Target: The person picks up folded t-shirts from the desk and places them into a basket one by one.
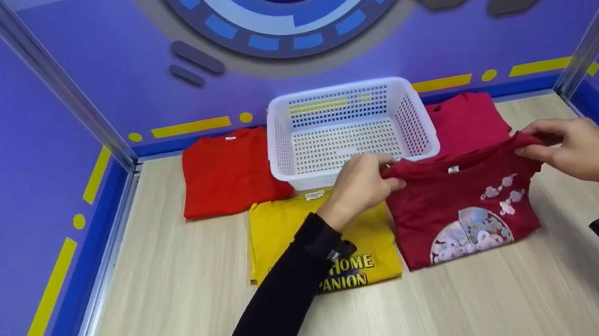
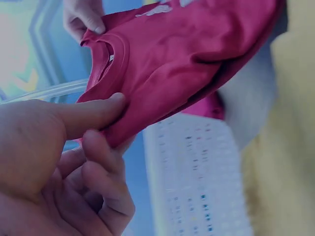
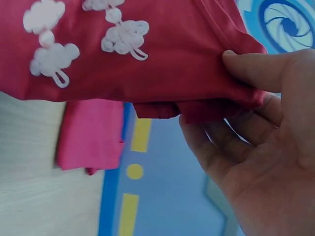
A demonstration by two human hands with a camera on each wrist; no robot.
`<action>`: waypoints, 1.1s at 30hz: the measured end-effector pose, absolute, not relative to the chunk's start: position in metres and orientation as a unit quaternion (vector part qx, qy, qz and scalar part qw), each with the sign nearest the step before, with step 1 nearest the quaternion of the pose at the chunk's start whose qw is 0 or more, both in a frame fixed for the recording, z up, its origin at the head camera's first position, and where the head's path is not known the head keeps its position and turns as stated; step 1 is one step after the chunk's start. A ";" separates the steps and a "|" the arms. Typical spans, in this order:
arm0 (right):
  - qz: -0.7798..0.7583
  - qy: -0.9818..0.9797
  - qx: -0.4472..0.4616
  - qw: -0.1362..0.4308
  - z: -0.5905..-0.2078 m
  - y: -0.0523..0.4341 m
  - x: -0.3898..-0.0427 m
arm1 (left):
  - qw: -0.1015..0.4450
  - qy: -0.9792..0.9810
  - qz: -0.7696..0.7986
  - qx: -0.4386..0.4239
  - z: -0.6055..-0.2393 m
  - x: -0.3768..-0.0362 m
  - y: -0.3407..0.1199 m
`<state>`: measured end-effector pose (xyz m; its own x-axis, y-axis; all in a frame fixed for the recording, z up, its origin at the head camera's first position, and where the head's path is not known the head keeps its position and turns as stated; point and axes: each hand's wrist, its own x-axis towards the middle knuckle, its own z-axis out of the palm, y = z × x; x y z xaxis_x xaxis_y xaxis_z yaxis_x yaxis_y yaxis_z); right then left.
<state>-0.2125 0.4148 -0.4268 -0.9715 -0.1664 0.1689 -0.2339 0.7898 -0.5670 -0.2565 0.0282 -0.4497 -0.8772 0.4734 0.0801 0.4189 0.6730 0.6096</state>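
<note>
Between both hands hangs a folded dark red T-shirt (image 1: 462, 195) with white knot decorations and a patterned semicircle on its front. My left hand (image 1: 361, 182) pinches its left shoulder beside the collar, thumb on top, as the left wrist view shows. At the opposite shoulder, my right hand (image 1: 576, 149) grips the cloth between thumb (image 3: 256, 69) and fingers. The shirt's upper edge is raised, and its lower edge lies close over the table. Under my left forearm, a folded yellow T-shirt (image 1: 285, 225) with black lettering lies partly hidden.
A white perforated basket (image 1: 358, 173) stands at the back, with no clothing visible inside. To its left lies a folded red T-shirt (image 1: 227, 174), to its right a folded pink one (image 1: 468, 118). Blue printed panels (image 1: 74, 59) wall the wooden table (image 1: 165, 312) at the back and sides.
</note>
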 end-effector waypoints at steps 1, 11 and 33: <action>0.309 -0.943 0.105 0.063 -0.423 0.414 -0.212 | 0.034 0.910 0.332 0.246 -0.445 -0.256 0.025; 0.328 -0.931 0.084 0.137 -0.387 0.397 -0.207 | -0.036 0.866 0.410 0.285 -0.404 -0.257 -0.002; 0.353 -0.903 0.130 0.209 -0.354 0.312 -0.213 | -0.078 0.878 0.373 0.291 -0.350 -0.250 -0.089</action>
